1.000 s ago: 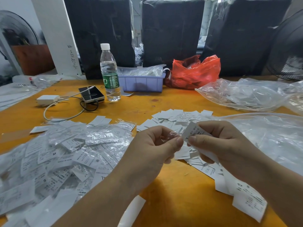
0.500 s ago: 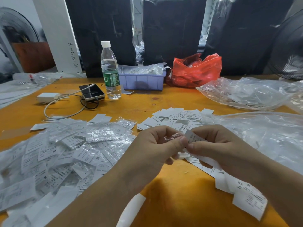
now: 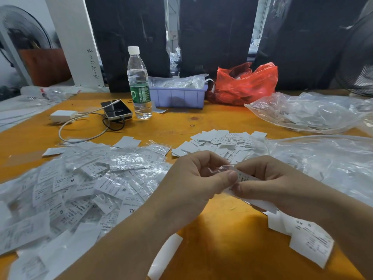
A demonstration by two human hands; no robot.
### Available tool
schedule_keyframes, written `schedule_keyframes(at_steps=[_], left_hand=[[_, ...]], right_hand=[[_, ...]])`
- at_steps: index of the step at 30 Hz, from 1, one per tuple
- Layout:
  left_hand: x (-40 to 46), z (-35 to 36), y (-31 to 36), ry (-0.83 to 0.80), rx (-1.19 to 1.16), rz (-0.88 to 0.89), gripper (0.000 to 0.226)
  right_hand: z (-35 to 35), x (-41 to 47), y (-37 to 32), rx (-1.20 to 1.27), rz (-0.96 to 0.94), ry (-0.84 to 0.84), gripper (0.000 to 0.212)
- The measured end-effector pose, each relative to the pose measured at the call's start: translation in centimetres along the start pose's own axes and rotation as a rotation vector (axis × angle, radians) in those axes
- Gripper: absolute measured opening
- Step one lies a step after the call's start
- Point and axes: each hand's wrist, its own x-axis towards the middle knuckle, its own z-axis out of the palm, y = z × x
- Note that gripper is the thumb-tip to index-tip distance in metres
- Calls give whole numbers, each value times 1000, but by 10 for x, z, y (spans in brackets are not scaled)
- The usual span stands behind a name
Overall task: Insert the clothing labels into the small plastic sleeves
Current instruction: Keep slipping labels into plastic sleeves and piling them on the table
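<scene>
Over the front middle of the orange table (image 3: 212, 239), my left hand (image 3: 193, 182) pinches a small clear plastic sleeve (image 3: 219, 168) between thumb and fingers. My right hand (image 3: 274, 182) pinches a white printed clothing label (image 3: 243, 176) whose end meets the sleeve's mouth. How far the label sits inside is unclear. A big heap of sleeved labels (image 3: 70, 190) covers the table's left side. Loose white labels (image 3: 218, 142) lie spread just beyond my hands, and more lie at the front right (image 3: 310, 241).
At the back stand a water bottle (image 3: 139, 83), a phone (image 3: 117, 110) with a white charger and cable (image 3: 62, 116), a purple tray (image 3: 177, 96) and a red plastic bag (image 3: 244, 83). Large clear plastic bags (image 3: 314, 156) cover the right side.
My hands have come closer together, and the label in my right hand has moved left and down to the mouth of the sleeve held in my left.
</scene>
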Motion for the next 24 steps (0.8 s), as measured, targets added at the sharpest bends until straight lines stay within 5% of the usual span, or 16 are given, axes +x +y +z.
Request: schedule_keyframes(at_steps=[4, 10, 24], left_hand=[[-1, 0, 1, 19, -14, 11, 6], [2, -3, -2, 107, -22, 3, 7], [1, -2, -1, 72, 30, -18, 5]], right_hand=[[1, 1, -1, 28, 3, 26, 14], [1, 1, -1, 29, -34, 286, 21], [1, 2, 1, 0, -24, 292, 29]])
